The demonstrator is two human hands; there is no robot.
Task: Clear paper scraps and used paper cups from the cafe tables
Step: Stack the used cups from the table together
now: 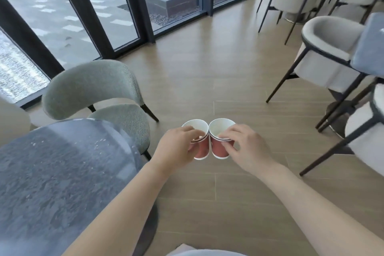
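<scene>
Red paper cups, two: left cup (201, 141) gripped in curled left hand (176, 147), right cup (219, 143) pinched by right hand (245, 147); rims touching above wood floor (207, 68).

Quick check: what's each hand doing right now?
Left hand: grips the left paper cup.
Right hand: grips the right paper cup.

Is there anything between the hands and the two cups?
Nothing visible. The left hand holds the left cup, the right hand the right cup; the cups touch at the rims.
</scene>
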